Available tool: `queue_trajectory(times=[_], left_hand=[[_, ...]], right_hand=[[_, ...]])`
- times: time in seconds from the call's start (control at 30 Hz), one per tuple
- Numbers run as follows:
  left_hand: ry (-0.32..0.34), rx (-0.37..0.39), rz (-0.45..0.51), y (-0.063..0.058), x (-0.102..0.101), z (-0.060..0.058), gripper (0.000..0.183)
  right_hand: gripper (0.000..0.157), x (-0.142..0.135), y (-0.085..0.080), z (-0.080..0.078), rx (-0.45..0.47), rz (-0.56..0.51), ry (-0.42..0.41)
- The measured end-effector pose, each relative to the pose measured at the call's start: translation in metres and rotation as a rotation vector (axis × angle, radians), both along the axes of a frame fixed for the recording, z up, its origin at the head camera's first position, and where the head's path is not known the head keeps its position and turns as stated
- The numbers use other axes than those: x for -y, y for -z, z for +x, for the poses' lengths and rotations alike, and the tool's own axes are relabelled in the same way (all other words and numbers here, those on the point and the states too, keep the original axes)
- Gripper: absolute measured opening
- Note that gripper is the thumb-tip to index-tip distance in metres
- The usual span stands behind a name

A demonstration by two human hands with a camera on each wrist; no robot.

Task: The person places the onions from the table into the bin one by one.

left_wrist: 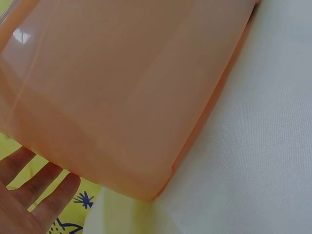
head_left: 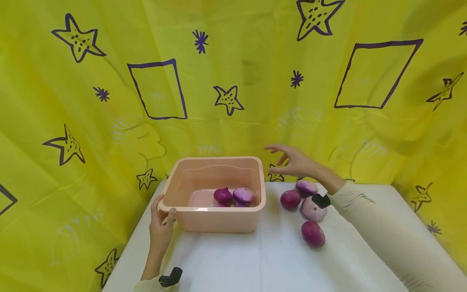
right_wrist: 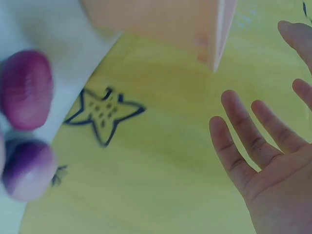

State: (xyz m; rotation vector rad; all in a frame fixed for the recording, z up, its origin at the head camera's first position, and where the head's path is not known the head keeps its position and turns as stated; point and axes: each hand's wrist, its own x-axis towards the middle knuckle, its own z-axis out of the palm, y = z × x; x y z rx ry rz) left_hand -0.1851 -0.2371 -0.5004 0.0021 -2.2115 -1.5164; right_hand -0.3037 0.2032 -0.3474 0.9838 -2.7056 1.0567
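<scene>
Treat the onions (head_left: 313,234) at 3 o'clock from the tub (head_left: 219,222) as likely firm, light and slippery, cupping each round its girth with the right hand (head_left: 296,163), now spread-fingered and empty, and using the left hand (head_left: 160,230), clasped on the tub's 8 o'clock corner, as anchor.

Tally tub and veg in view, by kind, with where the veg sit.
Peach plastic tub: 1
Red onions: 3 (2 on the white table, 1 in the tub)
Purple-and-white, turnip-like vegetables: 3 (2 on the table, 1 in the tub)
Total: 7 plainly visible; the purple patches low in the tub are too hidden to count.
</scene>
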Motion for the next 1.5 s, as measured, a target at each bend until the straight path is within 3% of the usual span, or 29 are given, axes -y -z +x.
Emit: queue_trajectory(times=[0.4,0.7,1.07,1.23,1.5], left_hand=[[0.020,-0.025,0.000,-0.003,0.001,0.000,0.062],[0.034,-0.058,0.000,-0.004,0.003,-0.003,0.062],[0.025,-0.044,0.002,-0.004,0.005,-0.001,0.061],[0.028,-0.033,0.018,-0.003,0.005,-0.001,0.062],[0.020,-0.010,-0.004,-0.005,0.002,-0.001,0.064]], right_hand=[[0.071,-0.071,0.021,0.021,-0.005,0.045,0.104],[0.069,-0.109,0.034,0.040,-0.026,0.072,0.157],[0.069,-0.125,0.053,0.046,-0.031,0.079,0.174],[0.072,-0.129,0.068,0.050,0.034,0.072,0.152],[0.072,-0.139,0.105,0.061,0.146,0.070,0.099]])
